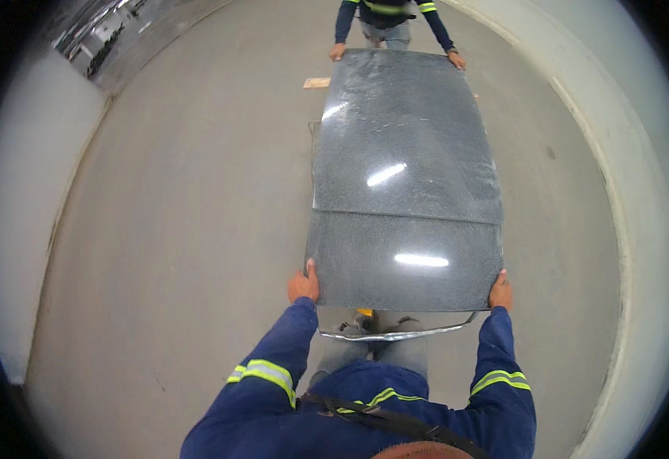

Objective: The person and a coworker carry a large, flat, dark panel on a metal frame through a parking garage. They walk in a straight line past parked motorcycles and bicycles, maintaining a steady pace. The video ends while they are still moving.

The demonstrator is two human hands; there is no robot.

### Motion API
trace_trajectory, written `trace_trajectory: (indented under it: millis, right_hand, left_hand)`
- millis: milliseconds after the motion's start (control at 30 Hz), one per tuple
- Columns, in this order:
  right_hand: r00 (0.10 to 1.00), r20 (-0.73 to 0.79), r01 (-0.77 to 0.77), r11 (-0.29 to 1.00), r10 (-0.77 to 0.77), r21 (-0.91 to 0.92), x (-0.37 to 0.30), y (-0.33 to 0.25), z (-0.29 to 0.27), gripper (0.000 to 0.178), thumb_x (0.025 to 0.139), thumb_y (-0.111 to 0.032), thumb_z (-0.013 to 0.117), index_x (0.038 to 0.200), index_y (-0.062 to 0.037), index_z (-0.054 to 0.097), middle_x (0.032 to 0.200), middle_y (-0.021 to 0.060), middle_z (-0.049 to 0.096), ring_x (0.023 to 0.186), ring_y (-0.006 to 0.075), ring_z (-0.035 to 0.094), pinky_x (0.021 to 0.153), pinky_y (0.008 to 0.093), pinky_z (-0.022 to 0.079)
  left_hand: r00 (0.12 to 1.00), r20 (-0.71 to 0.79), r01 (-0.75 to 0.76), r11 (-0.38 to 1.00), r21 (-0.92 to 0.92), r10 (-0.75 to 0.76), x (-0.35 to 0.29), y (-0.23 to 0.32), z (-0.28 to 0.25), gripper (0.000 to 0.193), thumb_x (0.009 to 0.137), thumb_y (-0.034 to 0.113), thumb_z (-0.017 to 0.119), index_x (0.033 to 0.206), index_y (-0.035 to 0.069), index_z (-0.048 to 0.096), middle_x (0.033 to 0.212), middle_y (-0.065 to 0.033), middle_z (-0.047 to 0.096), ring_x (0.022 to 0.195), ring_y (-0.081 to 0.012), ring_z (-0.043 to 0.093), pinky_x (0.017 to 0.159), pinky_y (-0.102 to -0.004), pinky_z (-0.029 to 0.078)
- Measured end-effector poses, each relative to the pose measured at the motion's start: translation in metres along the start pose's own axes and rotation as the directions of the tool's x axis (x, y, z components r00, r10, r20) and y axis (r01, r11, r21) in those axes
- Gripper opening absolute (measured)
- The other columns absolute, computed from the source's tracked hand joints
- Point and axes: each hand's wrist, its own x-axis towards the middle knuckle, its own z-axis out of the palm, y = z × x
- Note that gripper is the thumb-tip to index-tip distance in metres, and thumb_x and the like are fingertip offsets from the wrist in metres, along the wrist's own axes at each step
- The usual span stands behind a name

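Two dark grey polished stone slabs lie one partly over the other. The far slab (403, 145) overlaps the near slab (407, 264), leaving a step between them. My left hand (304, 283) is closed round the left edge of the near slab, close to its near corner, thumb on top. At the opposite edge my right hand (501, 292) grips the same slab, fingers mostly hidden below. Under the near end a bent metal bar (396, 335) shows, like a cart's handle; what carries the slabs is mostly hidden.
Facing me at the far end, a co-worker (388, 19) has both hands on the far slab's corners. A wooden piece (317, 83) sticks out at the left. White walls (44, 191) border the concrete floor (174, 229) on both sides.
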Motion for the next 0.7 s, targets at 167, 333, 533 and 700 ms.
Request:
trace_trajectory:
  millis: [167, 333, 533, 700]
  right_hand:
    - [0.998, 0.062, 0.02, 0.998, -0.023, 0.054, -0.012, -0.009, -0.005, 0.077, 0.096, -0.06, 0.026, 0.108, 0.0042, 0.065, 0.109, 0.0287, 0.063, 0.104, 0.0451, 0.06, 0.088, 0.051, 0.046]
    - [0.999, 0.041, 0.012, 0.998, -0.014, 0.063, 0.002, 0.004, -0.003, 0.075, 0.096, -0.059, 0.028, 0.107, 0.0037, 0.066, 0.11, 0.0283, 0.064, 0.104, 0.0446, 0.06, 0.087, 0.0507, 0.047]
    - [0.996, 0.074, 0.035, 0.994, -0.043, 0.107, 0.005, 0.019, 0.025, 0.077, 0.097, -0.059, 0.025, 0.109, 0.0042, 0.066, 0.11, 0.028, 0.064, 0.104, 0.0452, 0.06, 0.088, 0.0514, 0.045]
    - [0.991, 0.092, 0.089, 0.988, -0.101, 0.13, -0.013, 0.025, 0.009, 0.079, 0.098, -0.059, 0.02, 0.107, 0.0061, 0.065, 0.107, 0.0284, 0.064, 0.102, 0.0457, 0.06, 0.086, 0.0517, 0.045]
  left_hand:
    - [0.999, -0.045, -0.001, 1.0, 0.01, 0.002, 0.001, -0.021, 0.019, 0.09, 0.09, 0.073, 0.024, 0.122, -0.005, 0.058, 0.115, -0.0302, 0.061, 0.111, -0.0429, 0.058, 0.094, -0.049, 0.044]
    - [0.995, -0.096, 0.012, 1.0, 0.017, -0.01, -0.01, -0.003, 0.009, 0.089, 0.091, 0.072, 0.025, 0.118, -0.004, 0.061, 0.112, -0.0297, 0.063, 0.109, -0.043, 0.059, 0.094, -0.0494, 0.044]
    - [0.988, -0.154, 0.03, 0.999, 0.03, -0.025, -0.015, -0.02, 0.017, 0.088, 0.09, 0.072, 0.027, 0.116, -0.004, 0.062, 0.11, -0.0292, 0.063, 0.108, -0.0433, 0.059, 0.094, -0.0494, 0.044]
    - [0.988, -0.147, 0.052, 0.998, 0.036, -0.046, -0.015, -0.03, 0.032, 0.089, 0.089, 0.073, 0.027, 0.116, -0.003, 0.063, 0.11, -0.029, 0.063, 0.108, -0.0434, 0.059, 0.094, -0.049, 0.044]
